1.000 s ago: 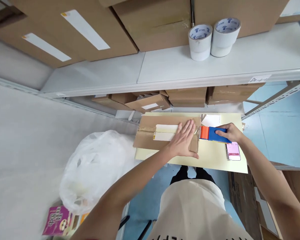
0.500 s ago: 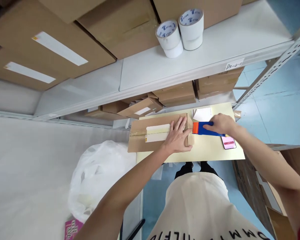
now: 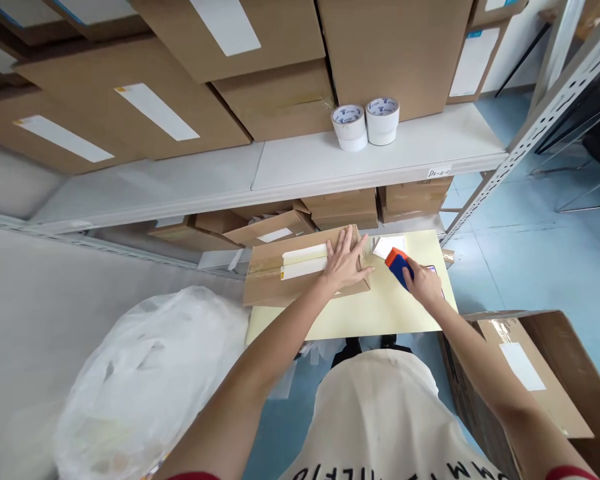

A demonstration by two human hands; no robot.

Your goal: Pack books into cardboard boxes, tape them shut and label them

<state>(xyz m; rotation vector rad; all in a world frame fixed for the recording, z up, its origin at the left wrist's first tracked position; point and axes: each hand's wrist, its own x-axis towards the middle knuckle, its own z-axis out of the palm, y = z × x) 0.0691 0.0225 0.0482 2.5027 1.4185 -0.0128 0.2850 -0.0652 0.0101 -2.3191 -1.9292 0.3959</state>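
Note:
A flat cardboard parcel [image 3: 270, 283] with a white label lies on a small pale yellow table [image 3: 380, 310]. My left hand [image 3: 344, 259] rests flat on the parcel's right end, fingers stretched out. My right hand [image 3: 423, 283] grips a blue and orange tape dispenser [image 3: 397, 265] just off the parcel's right end, above the tabletop. A white paper slip [image 3: 387, 245] lies behind the dispenser. A phone is mostly hidden under my right hand.
A white shelf [image 3: 405, 150] carries two rolls of tape [image 3: 364, 122] and stacked cardboard boxes [image 3: 280, 93]. More flat boxes lie under it. A big clear plastic bag [image 3: 145, 380] sits at left. An open carton [image 3: 540, 380] stands on the blue floor at right.
My right hand has drawn the tape dispenser away from the parcel's end and tilted it. My left hand stays flat on the parcel. The view has pulled back and up.

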